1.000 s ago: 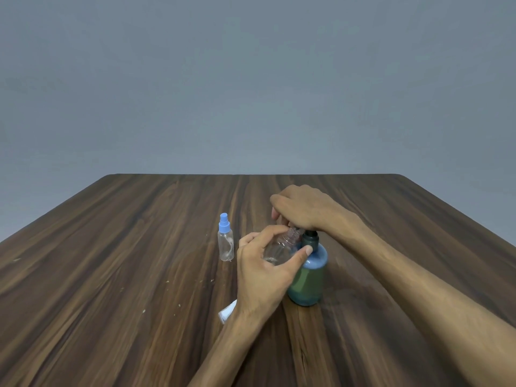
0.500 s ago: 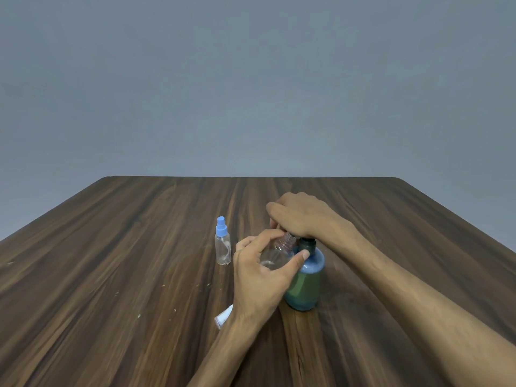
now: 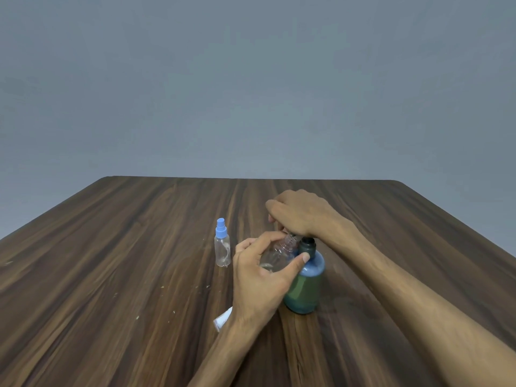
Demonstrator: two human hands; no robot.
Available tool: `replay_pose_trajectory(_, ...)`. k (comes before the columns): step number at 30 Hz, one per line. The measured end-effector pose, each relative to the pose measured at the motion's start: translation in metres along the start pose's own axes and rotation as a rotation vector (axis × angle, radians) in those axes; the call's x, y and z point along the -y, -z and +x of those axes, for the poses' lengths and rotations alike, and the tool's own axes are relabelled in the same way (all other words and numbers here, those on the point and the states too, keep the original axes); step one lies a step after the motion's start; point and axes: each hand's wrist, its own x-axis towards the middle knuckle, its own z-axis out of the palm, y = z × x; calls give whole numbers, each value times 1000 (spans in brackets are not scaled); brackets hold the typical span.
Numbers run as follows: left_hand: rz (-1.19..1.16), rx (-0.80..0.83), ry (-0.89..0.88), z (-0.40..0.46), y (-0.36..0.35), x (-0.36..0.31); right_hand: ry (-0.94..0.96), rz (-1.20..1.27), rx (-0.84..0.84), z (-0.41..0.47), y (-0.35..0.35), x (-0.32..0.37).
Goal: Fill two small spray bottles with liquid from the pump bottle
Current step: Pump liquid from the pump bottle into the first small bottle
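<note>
I hold the uncapped spray bottle [image 3: 275, 254] tilted in my left hand [image 3: 259, 277], fingers and thumb curled round its clear body, its threaded neck tucked just under my right hand [image 3: 300, 215]. That hand lies curled over the head of the pump bottle [image 3: 305, 286], hiding the pump itself, so I judge I am pressing liquid into the open neck. This is the filling of one bottle; only a little liquid seems to sit at its bottom, though the glare makes that hard to tell. The pump bottle, touching my left thumb, looks dark and nearly full. Beyond my left fingers the second spray bottle [image 3: 222, 247] stands upright, blue cap on, apparently empty and waiting. A white cap [image 3: 222, 319] lies beside my left wrist.
</note>
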Motion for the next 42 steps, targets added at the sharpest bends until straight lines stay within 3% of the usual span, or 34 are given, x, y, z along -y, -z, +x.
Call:
replay_pose_trajectory(3,6,-2,1,1,1,-1,-13,-16,53,-1,-4,1)
replay_pose_trajectory(7,9,3,-19,0,1,0,17,50,-73,-2,2,1)
replay_pose_trajectory(11,20,-1,-9,1,0,-3,-3,30,4,-2,-5,0)
replay_pose_trajectory(16,-7,13,-5,0,1,2,15,12,-68,-1,2,0)
replay_pose_trajectory(20,-3,3,7,0,1,2,-10,6,19,-1,-4,0)
replay_pose_trajectory(24,10,11,-12,0,2,2,3,35,-48,-2,1,0)
replay_pose_trajectory(28,21,-6,5,0,1,1,-9,-3,32,-2,-4,1)
replay_pose_trajectory(33,35,2,-22,1,2,0,22,30,-90,0,1,-2)
replay_pose_trajectory(37,36,-12,-10,0,1,1,6,-6,11,0,-6,-2)
replay_pose_trajectory(42,46,0,-27,0,1,1,19,36,-38,-1,1,-2)
